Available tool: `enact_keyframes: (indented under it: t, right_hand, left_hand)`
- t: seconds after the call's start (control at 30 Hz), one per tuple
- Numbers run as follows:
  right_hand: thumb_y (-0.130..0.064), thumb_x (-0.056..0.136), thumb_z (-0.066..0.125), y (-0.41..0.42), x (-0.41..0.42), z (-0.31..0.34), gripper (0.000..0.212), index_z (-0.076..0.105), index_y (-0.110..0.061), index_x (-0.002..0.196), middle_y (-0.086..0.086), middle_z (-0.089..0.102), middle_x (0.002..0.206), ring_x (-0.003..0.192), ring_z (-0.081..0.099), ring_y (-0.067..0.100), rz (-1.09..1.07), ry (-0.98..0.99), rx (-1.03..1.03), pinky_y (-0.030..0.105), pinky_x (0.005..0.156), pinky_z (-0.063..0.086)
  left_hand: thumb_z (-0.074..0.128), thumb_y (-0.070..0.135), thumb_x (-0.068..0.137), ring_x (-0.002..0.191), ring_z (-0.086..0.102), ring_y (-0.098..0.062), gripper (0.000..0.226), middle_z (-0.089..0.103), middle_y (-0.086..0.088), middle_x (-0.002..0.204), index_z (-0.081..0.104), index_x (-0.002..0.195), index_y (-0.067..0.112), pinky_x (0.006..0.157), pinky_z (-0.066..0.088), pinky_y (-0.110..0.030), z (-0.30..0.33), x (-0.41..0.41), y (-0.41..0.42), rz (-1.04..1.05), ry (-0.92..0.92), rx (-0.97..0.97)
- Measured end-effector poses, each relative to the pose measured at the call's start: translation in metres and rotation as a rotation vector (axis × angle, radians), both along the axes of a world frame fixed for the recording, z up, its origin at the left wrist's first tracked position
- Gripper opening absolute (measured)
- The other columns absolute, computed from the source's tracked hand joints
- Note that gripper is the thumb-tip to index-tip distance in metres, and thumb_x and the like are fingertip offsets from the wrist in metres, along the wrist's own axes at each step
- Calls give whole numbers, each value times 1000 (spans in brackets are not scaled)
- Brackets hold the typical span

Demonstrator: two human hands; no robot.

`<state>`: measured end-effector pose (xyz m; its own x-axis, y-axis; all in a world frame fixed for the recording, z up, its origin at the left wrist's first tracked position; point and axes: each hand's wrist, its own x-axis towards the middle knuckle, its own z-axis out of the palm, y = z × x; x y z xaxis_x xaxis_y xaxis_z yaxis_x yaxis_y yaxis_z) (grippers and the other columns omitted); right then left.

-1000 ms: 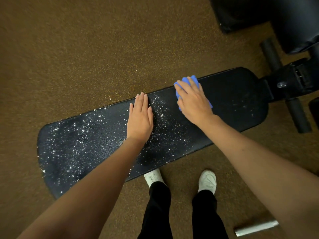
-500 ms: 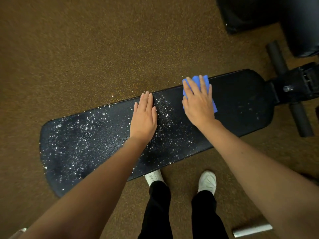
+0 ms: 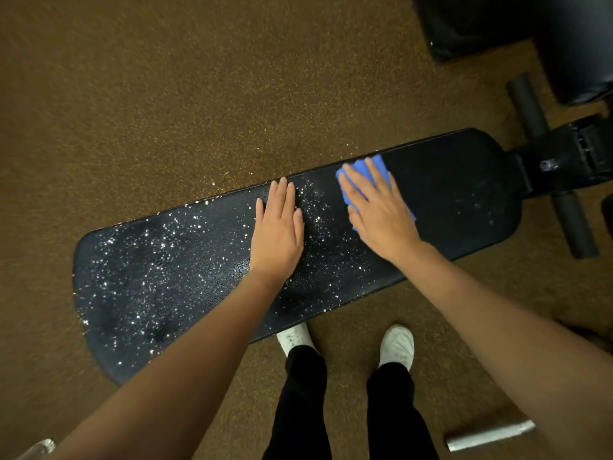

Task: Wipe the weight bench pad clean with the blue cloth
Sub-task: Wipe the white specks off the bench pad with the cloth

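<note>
1. The long black textured weight bench pad [image 3: 447, 207] lies across the brown speckled floor [image 3: 166, 94]; it serves as the landmark. White specks cover the pad from its rounded left end to about its middle, while the stretch toward the black metal frame [image 3: 564, 161] looks nearly clean.
2. The folded blue cloth [image 3: 360, 169] lies flat on the pad, near its far edge, just right of the speckled zone.
3. The right hand [image 3: 378, 207] presses the cloth down with straight, spread fingers; it does not clutch it.
4. The left hand [image 3: 278, 227] rests flat on the pad's middle, fingers straight, holding nothing, apparently steadying.
5. Step in hand: wiping, roughly half done by my judgement.
6. The next move calls for sweeping the cloth leftward across the specks, and the left hand must clear the way.
</note>
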<state>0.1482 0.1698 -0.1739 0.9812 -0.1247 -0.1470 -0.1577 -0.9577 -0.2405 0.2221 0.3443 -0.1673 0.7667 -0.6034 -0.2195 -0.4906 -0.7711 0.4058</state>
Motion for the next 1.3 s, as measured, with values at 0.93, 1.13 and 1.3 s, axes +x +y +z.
enact_keyframes:
  t: [0.93, 1.13, 1.3]
  right_hand:
    - [-27, 87, 24, 16, 23, 1, 59, 38, -9, 141, 7, 37, 148, 138, 27, 37, 54, 77, 40, 56, 106, 28]
    - [-26, 88, 31, -29, -22, 3, 57, 36, -9, 142, 7, 34, 150, 139, 25, 35, 65, 52, 8, 56, 107, 28]
    - [-28, 88, 23, -14, -24, 3, 60, 34, -8, 143, 8, 33, 150, 139, 23, 39, -127, 74, -12, 59, 106, 29]
  left_hand:
    - [19, 25, 99, 143, 6, -21, 51, 12, -11, 155, 14, 145, 3, 116, 3, -36, 2, -8, 16, 3, 40, 25]
    - [23, 23, 100, 143, 6, -24, 49, 12, -13, 154, 18, 144, 2, 117, 5, -40, 6, -12, 12, -50, 12, 50]
    - [24, 25, 100, 144, 0, -21, 50, 7, -9, 156, 18, 146, 8, 115, -1, -40, 3, -23, 11, -103, -8, 84]
